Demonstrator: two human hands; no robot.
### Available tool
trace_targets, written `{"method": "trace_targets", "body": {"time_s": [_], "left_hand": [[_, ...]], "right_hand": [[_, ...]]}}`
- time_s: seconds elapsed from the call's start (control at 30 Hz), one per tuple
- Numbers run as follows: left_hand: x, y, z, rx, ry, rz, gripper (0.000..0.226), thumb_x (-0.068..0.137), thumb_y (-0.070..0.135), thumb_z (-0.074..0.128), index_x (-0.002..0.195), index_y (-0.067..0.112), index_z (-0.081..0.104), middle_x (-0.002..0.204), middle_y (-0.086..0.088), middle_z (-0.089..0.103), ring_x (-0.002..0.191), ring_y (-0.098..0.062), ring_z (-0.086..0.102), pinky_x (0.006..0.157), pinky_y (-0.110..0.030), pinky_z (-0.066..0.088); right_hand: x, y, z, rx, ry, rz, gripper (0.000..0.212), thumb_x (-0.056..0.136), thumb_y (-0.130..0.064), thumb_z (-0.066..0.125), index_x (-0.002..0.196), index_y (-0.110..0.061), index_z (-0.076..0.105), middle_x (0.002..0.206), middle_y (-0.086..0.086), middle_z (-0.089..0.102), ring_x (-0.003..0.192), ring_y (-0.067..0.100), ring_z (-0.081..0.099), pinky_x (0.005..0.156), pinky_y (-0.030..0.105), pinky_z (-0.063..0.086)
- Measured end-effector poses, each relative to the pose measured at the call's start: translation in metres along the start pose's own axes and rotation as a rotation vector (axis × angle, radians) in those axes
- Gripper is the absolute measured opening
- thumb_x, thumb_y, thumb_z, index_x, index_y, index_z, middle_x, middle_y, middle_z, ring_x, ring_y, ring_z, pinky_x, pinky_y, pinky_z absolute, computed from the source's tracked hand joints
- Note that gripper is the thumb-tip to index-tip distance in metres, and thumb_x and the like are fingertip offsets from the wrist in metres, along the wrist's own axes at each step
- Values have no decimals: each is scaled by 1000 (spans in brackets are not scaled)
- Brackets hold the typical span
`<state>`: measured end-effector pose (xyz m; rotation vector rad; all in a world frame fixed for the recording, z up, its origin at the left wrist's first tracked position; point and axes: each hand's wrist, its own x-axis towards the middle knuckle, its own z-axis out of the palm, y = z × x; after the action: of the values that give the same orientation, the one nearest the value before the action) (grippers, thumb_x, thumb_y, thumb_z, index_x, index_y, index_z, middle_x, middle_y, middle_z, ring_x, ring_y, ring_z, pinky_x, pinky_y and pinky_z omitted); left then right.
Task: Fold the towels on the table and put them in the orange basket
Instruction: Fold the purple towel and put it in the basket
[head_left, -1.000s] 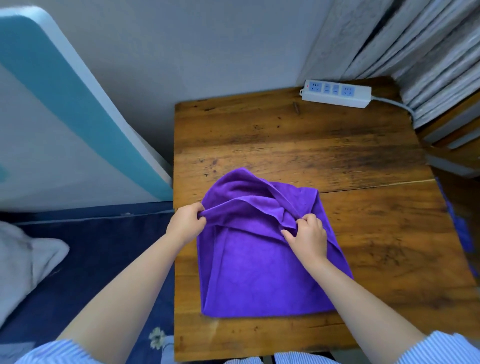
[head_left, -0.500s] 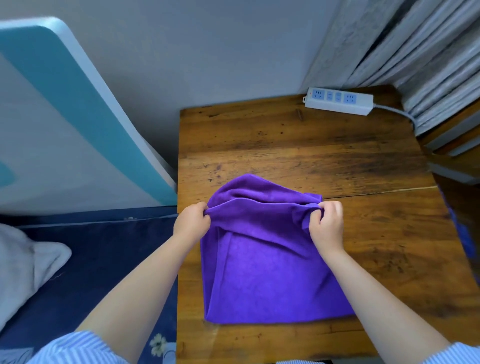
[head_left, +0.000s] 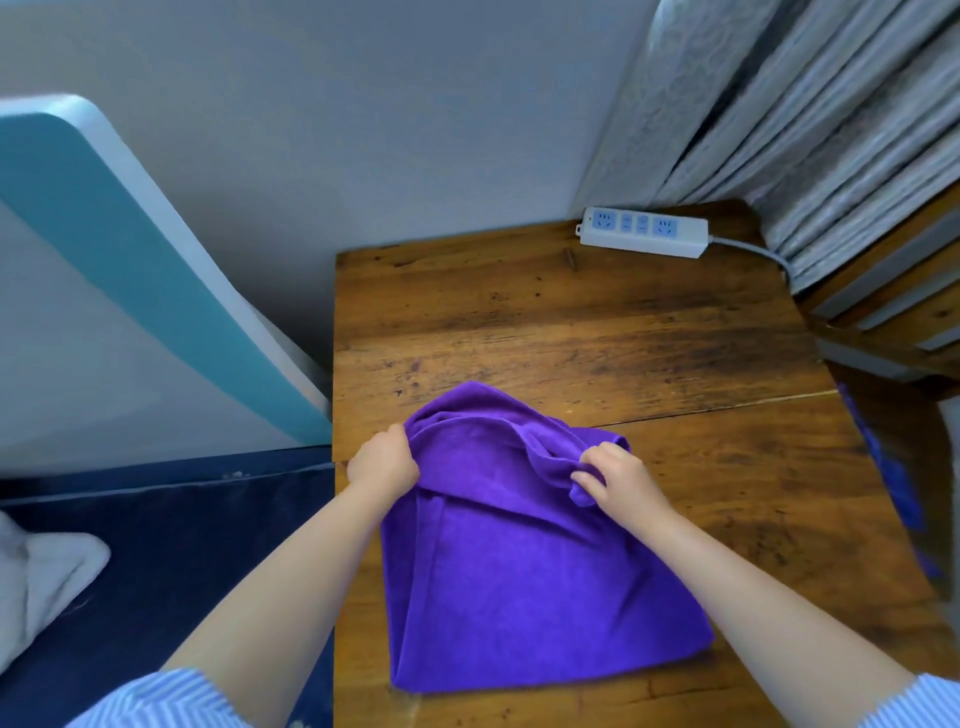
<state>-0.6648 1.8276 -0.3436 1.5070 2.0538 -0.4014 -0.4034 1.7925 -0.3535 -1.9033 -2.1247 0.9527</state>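
One purple towel (head_left: 524, 587) lies on the bench (head_left: 597, 332); two hands, left hand (head_left: 383, 464) and right hand (head_left: 621, 480), pinch its far edge. Since half a second ago, the right hand's corner hangs bunched, shifted inward.

Towel (head_left: 524, 587) on table (head_left: 597, 332), near-left part, close to near edge. Left hand (head_left: 383, 461) at towel's far-left corner, by table's left edge; right hand (head_left: 621, 480) at towel's far-right corner. Power strip (head_left: 644, 232) at far-right corner of table, cable (head_left: 753, 252) off right edge. Leaning board (head_left: 130, 270) left of table. Curtain (head_left: 810, 119) behind far-right corner.
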Motion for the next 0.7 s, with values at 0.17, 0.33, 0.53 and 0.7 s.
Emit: {"method": "trace_targets", "body": {"time_s": [0.17,0.33,0.53,0.7], "left_hand": [[3,-3,4,31,37,-11,24,90,8,42,111,11,55,113,-10,60,101,-27,58,79,-34,50],[8,-5,-1,36,131,60,26,90,7,41,106,13,60,109,-10,62,99,-30,58,68,-33,44],[26,22,-17,218,208,278,26,86,4,40,106,6,57,114,-15,58,109,-34,54,81,-38,46],[56,60,-11,301,-35,606,26,88,13,48,110,4,59,131,-11,49,122,-29,45,98,-34,41]], "right_hand": [[-19,11,3,-25,-198,-62,25,88,-15,57,111,-5,63,107,10,56,101,21,55,87,18,37],[-21,18,-10,-84,-160,-23,20,86,-5,55,103,-2,62,105,15,62,102,27,56,85,25,38],[-18,20,-29,-191,-313,148,7,83,-7,57,88,-2,57,99,16,63,93,29,55,69,31,37],[-27,21,-11,-167,-352,153,9,86,-11,55,93,-4,57,105,14,60,98,28,54,81,32,42]]}}
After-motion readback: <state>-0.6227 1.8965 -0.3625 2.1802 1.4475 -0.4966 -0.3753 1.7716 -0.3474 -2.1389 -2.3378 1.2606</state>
